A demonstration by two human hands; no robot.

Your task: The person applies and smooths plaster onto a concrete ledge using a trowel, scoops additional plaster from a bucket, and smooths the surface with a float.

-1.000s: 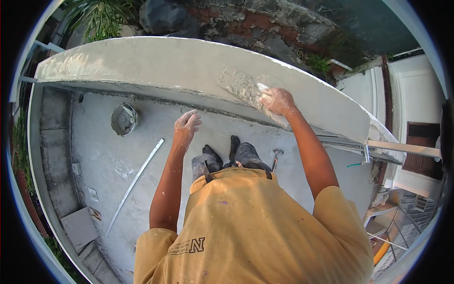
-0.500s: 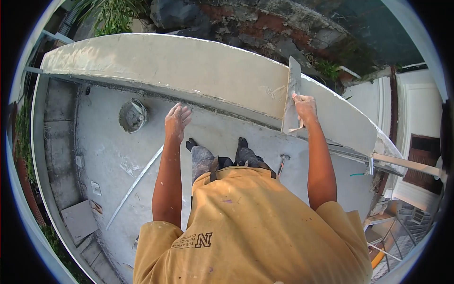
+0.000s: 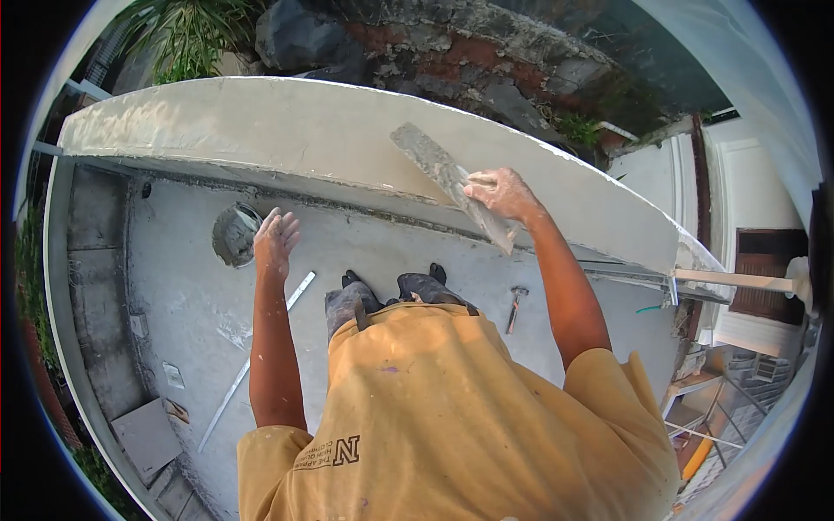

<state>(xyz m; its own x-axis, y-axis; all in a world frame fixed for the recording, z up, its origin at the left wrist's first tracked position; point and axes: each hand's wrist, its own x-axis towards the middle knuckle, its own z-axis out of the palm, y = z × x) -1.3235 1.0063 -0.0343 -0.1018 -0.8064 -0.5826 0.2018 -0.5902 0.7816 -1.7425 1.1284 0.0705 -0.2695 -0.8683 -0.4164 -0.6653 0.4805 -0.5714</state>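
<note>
My right hand (image 3: 504, 193) is closed around the handle of a plastering trowel (image 3: 434, 165). Its long flat blade, smeared with grey plaster, is tilted over the face of the low curved wall (image 3: 287, 117); whether it touches the wall I cannot tell. My left hand (image 3: 276, 239), dusted white, hangs in the air with nothing in it and its fingers loosely apart. Just beside that hand, on the floor, stands a bucket (image 3: 234, 239) with grey mix in it.
A long metal straightedge (image 3: 228, 399) lies on the concrete floor at left. A hammer (image 3: 517, 308) lies right of my feet. Square tile (image 3: 148, 438) leans at lower left. Metal scaffolding (image 3: 712, 417) stands at lower right. Rubble and plants lie beyond the wall.
The trowel has swung from nearly upright to a slant and moved left along the wall with my right hand. My left hand has shifted left toward the bucket. The hammer shows more fully.
</note>
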